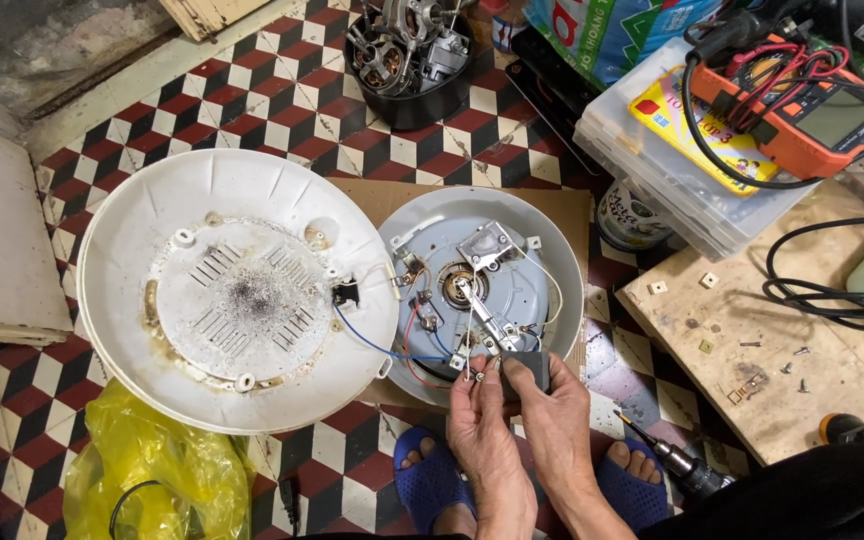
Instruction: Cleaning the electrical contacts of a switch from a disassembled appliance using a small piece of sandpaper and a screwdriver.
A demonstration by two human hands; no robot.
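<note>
Evidently a wiring step is in hand: a small black part (pixel 527 371), at the near rim of the opened cooker base (pixel 482 290), is pinched by the right hand (pixel 552 420), the left hand (pixel 482 415) closed on a terminal beside it, so steady fingertip alignment is called for.

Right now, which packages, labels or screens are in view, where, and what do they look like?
Orange multimeter, top right on clear plastic box: grey blank screen.
Yellow flat packet beneath the meter: rectangular, red and blue print.
Blue printed bag, top centre-right: crumpled.
Round tin beside box: white label.
</note>
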